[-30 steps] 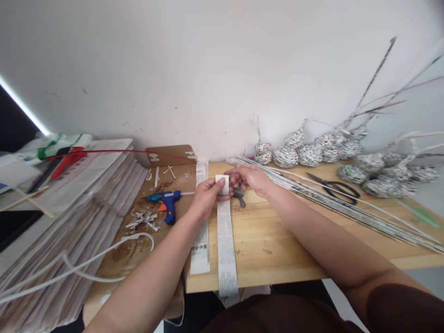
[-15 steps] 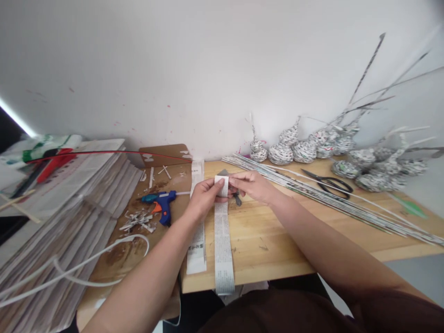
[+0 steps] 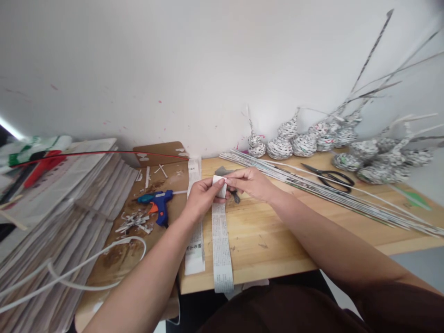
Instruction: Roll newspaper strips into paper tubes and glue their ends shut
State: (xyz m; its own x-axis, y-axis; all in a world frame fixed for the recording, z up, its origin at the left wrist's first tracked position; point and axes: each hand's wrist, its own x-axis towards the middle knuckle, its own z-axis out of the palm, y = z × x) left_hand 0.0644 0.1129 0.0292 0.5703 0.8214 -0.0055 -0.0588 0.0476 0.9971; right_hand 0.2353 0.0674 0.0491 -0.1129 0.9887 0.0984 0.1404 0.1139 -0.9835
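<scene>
A long printed newspaper strip (image 3: 221, 240) runs from my hands down over the table's front edge. My left hand (image 3: 204, 194) pinches its upper end, thumb on top. The fingers of my right hand (image 3: 248, 182) are closed at the right corner of that same end. Just left of it, a stack of similar strips (image 3: 194, 254) lies on the wood, partly behind my left wrist. Beyond my hands, a small grey item (image 3: 222, 171) rests on the table, partly hidden.
Left: blue glue gun (image 3: 161, 206), paper scraps (image 3: 135, 222), a white cable (image 3: 104, 247) and a tall newspaper stack (image 3: 93, 194). Right: thin paper rods (image 3: 312, 189), black scissors (image 3: 329, 178) and woven paper gourd shapes (image 3: 304, 144) along the wall.
The view has shifted slightly. At the strip's upper end, the right fingers have moved a little closer to the left thumb, and the end looks slightly more folded or tilted.
</scene>
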